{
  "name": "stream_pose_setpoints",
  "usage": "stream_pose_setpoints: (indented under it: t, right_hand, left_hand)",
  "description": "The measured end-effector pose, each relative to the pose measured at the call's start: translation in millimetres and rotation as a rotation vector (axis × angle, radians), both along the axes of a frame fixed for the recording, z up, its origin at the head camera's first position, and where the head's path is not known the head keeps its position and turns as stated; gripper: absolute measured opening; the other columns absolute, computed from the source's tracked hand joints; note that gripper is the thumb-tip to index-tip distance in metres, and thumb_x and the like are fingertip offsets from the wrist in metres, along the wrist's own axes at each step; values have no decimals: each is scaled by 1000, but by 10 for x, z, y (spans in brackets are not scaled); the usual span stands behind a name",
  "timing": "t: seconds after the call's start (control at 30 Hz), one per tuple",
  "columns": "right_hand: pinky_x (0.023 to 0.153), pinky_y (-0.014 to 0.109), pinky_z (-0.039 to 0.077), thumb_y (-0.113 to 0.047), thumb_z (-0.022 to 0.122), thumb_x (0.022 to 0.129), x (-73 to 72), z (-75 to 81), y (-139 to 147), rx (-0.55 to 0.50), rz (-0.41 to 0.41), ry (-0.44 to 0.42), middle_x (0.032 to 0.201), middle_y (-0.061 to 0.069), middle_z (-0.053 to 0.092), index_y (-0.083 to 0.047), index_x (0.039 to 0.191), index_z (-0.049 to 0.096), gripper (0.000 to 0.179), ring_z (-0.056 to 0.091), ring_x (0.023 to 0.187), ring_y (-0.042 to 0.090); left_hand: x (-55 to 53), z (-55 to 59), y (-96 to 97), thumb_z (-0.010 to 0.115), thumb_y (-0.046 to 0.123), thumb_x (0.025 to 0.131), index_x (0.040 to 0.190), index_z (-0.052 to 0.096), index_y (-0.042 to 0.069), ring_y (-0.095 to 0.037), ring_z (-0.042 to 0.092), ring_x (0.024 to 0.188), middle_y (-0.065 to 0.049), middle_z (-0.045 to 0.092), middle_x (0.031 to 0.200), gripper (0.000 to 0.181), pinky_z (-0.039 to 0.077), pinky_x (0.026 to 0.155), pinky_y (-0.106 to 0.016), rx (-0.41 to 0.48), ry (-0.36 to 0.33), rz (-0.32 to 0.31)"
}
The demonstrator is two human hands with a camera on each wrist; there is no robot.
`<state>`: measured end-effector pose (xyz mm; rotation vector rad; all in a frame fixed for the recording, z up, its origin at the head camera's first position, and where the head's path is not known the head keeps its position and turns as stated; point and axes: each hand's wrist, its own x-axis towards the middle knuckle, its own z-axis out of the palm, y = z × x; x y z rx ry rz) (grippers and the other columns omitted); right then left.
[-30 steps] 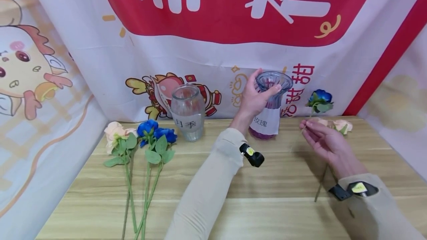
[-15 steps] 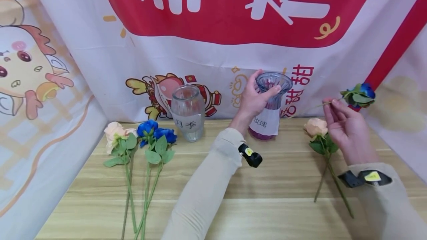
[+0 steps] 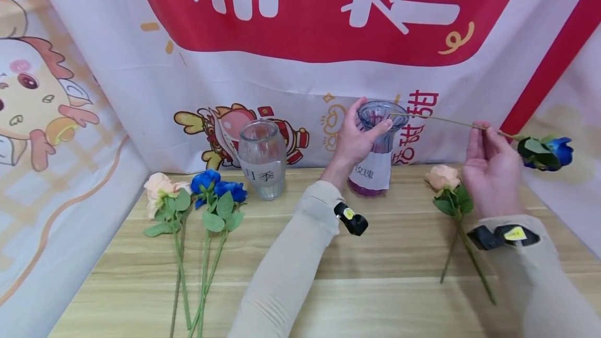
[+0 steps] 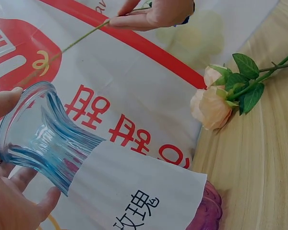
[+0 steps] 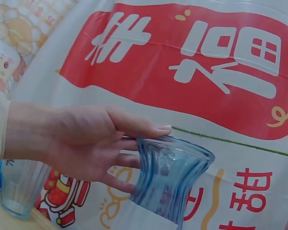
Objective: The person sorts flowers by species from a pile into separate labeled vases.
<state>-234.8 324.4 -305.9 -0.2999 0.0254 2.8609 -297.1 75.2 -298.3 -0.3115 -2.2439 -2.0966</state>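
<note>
My left hand [image 3: 354, 137] grips the flared neck of a blue-tinted glass vase [image 3: 383, 142], thumb at the rim. The vase has a purple base and a white paper label with Chinese characters; it stands upright near the back of the table. At the right, my right hand [image 3: 493, 171] pinches the long green stem [image 3: 441, 119] of a blue rose [image 3: 559, 151]. The rose lies almost level, bloom to the right, its stem end overlapping the vase mouth in the head view. In the right wrist view the stem [image 5: 230, 140] runs behind the vase rim.
Left of the held vase stands a clear glass vase [image 3: 262, 145] with its own label. Peach roses [image 3: 443, 177] lie at the right of the wooden table [image 3: 375, 296]. More peach roses [image 3: 159, 192] and blue roses [image 3: 206, 181] lie at left. A printed cloth [image 3: 305, 82] hangs close behind.
My right hand has moved right, tipping the blue rose from upright to nearly level, bloom outward. Its stem end has come up to the vase mouth. My left hand has stayed on the vase.
</note>
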Motion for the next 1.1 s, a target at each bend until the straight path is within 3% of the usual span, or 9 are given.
stream_pose_setpoints:
  t: [0.1, 0.2, 0.33, 0.6, 0.93, 1.1]
  right_hand:
    - [101, 30, 62, 10, 67, 96, -20, 29, -49, 55, -17, 39, 101, 16, 75, -2, 103, 65, 14, 76, 104, 25]
    - [101, 31, 62, 8, 68, 97, -40, 71, -116, 114, -54, 42, 102, 13, 74, -6, 103, 64, 15, 75, 108, 24]
    - [104, 30, 60, 4, 71, 96, -67, 146, -225, 193, -94, 10, 106, 9, 75, -12, 110, 65, 22, 71, 119, 19]
    - [109, 25, 55, -2, 71, 99, -90, 259, -421, 347, -168, 6, 120, 5, 73, -20, 126, 66, 33, 66, 126, 18]
    - [110, 29, 57, -2, 74, 97, -123, 333, -523, 416, -232, -3, 119, 7, 73, -16, 122, 70, 28, 71, 115, 21]
    - [111, 30, 56, -5, 75, 97, -126, 340, -547, 464, -252, -24, 121, 7, 73, -16, 124, 70, 30, 71, 118, 22]
  left_hand:
    - [-8, 7, 6, 83, 35, 93, 162, 39, 38, -31, 54, 146, -6, 54, 160, 82, 55, 111, -52, 0, 10, 3]
    - [-12, 16, 15, 83, 36, 93, 162, 39, 39, -31, 53, 147, -6, 53, 160, 82, 55, 111, -53, 1, 11, 2]
    - [-8, 18, 17, 82, 34, 93, 162, 39, 40, -32, 54, 146, -7, 53, 160, 82, 56, 110, -53, 6, 4, 2]
    - [4, 18, 14, 82, 34, 93, 162, 40, 36, -32, 53, 147, -9, 54, 160, 81, 55, 111, -54, -2, 4, 12]
    - [2, 9, 17, 83, 34, 93, 161, 40, 39, -33, 52, 147, -8, 53, 160, 80, 54, 112, -56, -2, -12, 21]
    - [10, 4, 14, 83, 34, 93, 161, 41, 39, -33, 51, 148, -7, 52, 162, 80, 53, 112, -56, -7, -11, 22]
